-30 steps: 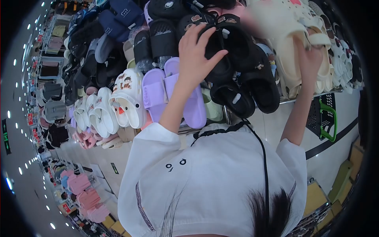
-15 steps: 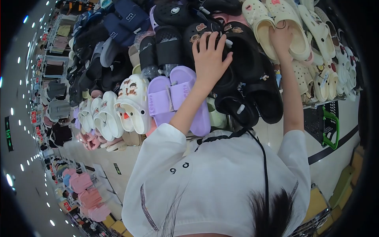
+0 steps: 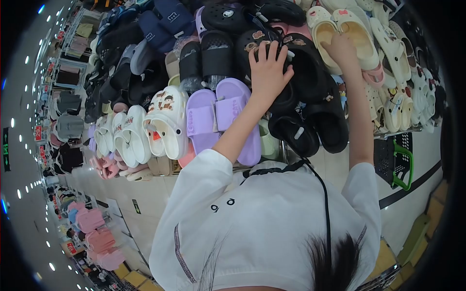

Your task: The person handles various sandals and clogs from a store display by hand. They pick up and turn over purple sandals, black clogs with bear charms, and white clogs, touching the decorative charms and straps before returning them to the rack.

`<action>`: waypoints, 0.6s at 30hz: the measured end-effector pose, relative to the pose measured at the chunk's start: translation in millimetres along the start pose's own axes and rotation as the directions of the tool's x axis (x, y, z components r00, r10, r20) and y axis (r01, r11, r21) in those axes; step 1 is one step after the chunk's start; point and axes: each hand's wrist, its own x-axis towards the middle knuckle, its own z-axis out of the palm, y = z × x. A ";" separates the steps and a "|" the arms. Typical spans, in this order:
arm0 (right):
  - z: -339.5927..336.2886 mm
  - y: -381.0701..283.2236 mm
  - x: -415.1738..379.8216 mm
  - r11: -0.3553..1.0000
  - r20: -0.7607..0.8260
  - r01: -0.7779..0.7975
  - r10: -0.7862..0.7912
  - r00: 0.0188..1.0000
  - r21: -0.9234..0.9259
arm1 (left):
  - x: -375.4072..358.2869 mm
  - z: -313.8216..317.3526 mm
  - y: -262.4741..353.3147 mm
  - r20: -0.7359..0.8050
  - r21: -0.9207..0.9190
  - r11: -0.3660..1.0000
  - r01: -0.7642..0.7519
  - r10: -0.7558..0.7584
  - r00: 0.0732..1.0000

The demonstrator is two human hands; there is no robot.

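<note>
My left hand (image 3: 268, 75) lies over a pair of black clogs (image 3: 302, 60) with brown bear charms, fingers spread. Between the two shoes of a cream clog pair (image 3: 365, 46) with pink bow charms is my right hand (image 3: 342, 52). Its fingers are bent around their inner edges, and the fingertips are partly hidden. Black slides (image 3: 217, 62) and lavender slides (image 3: 232, 114) lie to the left of my left hand. Below it are more black clogs (image 3: 293, 133).
White clogs (image 3: 165, 121) with charms line the display's front edge. Navy slippers (image 3: 158, 34) are piled at the back left. A black basket with a green handle (image 3: 404, 167) stands below on the right. Clothing racks (image 3: 70, 123) run along the left.
The view has shifted slightly, moving the shoes a little right in the picture. My left hand stays spread on the black clogs, and my right hand remains at the cream clogs.
</note>
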 end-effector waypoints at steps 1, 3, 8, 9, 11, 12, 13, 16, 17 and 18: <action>-22.0 -12.8 -13.6 0.984 0.068 0.038 -0.050 0.996 0.172 | 0.3 0.2 0.0 -0.003 -0.001 1.000 0.001 -0.001 1.000; -34.1 -30.9 -26.0 0.939 0.124 0.058 -0.106 0.987 0.339 | 0.9 0.5 0.6 0.007 0.012 1.000 -0.006 0.006 1.000; 10.9 -71.4 -42.6 0.507 -0.370 0.566 -0.439 0.819 0.650 | -1.2 3.2 -1.6 0.012 0.046 0.999 -0.010 0.009 1.000; 21.0 -75.3 -42.9 0.506 -0.376 0.573 -0.443 0.814 0.645 | -1.3 4.3 -2.0 0.011 0.052 0.999 -0.012 0.012 1.000; 35.2 -79.7 -44.5 0.594 -0.350 0.519 -0.384 0.854 0.615 | -2.5 7.5 -2.2 0.007 0.062 0.998 -0.010 0.009 1.000; 38.8 -79.6 -45.5 0.593 -0.352 0.523 -0.387 0.852 0.613 | -3.4 9.9 -1.2 0.008 0.081 0.996 -0.028 0.027 1.000; 42.8 -78.3 -46.9 0.724 -0.411 0.562 -0.406 0.816 0.401 | -4.6 12.5 -0.9 0.011 0.098 0.994 -0.045 0.044 0.999; 51.8 -72.0 -47.4 0.813 -0.463 0.570 -0.463 0.756 0.119 | -4.1 15.1 1.9 0.037 0.128 0.990 -0.051 0.047 0.998; 52.7 -69.6 -46.9 0.793 -0.482 0.594 -0.472 0.739 0.136 | -4.0 16.6 2.5 0.054 0.138 0.989 -0.045 0.038 0.998; 52.6 -67.6 -46.4 0.771 -0.502 0.619 -0.480 0.720 0.151 | -4.6 16.8 2.2 0.052 0.132 0.990 -0.040 0.033 0.998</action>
